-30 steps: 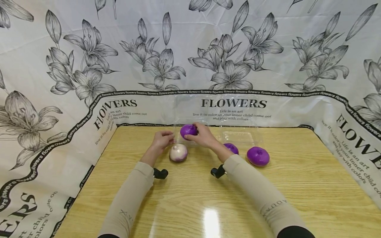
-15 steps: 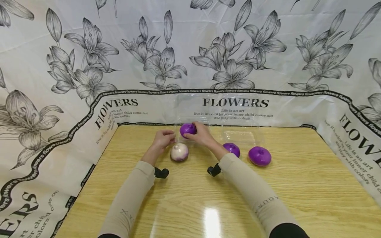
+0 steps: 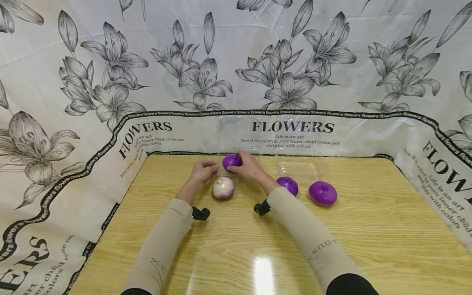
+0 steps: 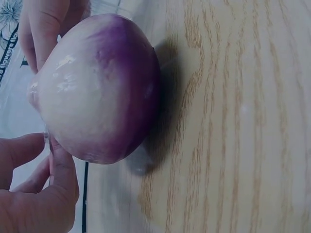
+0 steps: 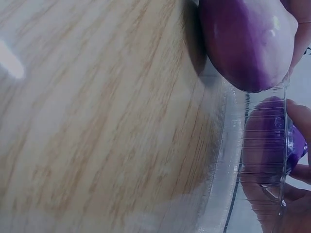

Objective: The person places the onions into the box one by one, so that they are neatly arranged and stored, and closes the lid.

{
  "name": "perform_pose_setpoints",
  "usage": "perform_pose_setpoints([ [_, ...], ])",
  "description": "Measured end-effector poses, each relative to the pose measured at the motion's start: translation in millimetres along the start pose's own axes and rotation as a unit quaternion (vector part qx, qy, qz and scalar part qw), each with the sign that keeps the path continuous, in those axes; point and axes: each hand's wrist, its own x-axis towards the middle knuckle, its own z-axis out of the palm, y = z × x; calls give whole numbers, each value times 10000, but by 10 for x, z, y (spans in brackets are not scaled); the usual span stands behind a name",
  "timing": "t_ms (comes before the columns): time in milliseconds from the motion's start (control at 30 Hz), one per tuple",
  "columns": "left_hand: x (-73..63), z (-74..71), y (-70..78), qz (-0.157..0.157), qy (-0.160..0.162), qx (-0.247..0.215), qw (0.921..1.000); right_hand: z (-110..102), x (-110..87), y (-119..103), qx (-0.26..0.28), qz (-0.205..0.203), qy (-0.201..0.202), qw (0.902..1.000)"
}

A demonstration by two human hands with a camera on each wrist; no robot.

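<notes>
My right hand (image 3: 250,167) grips a round purple onion (image 3: 231,162) inside a clear plastic clamshell box (image 5: 228,160) at the back of the table. In the right wrist view, fingers (image 5: 299,206) and thumb lie around the onion behind the ribbed plastic wall. On the box's left side, my left hand (image 3: 202,172) pinches the thin clear edge between thumb and finger, shown by the fingertips (image 4: 60,162) in the left wrist view. A white-and-purple bulb (image 3: 223,188), turnip-like, rests on the table just in front of the box, untouched as far as I can see.
Two purple onions (image 3: 287,185) (image 3: 323,193) lie on the table to the right, one partly behind my right forearm. A second clear box (image 3: 298,169) with raised lid stands behind them. Flower-printed cloth (image 3: 199,135) borders the table's back and sides.
My right forearm has swung a little inward to the left, showing more of the onion behind it. Both hands keep their holds, with the gripped onion almost still.
</notes>
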Motion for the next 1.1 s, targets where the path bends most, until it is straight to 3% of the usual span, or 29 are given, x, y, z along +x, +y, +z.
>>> perform_pose_setpoints([
  [500, -6, 18, 16, -34, -6, -33, 10000, 26, 69, -24, 11, 195, -221, 9996],
  [1100, 6, -1, 15, -56, -20, 3, 10000, 103, 138, -29, -162, 287, -205, 9992],
])
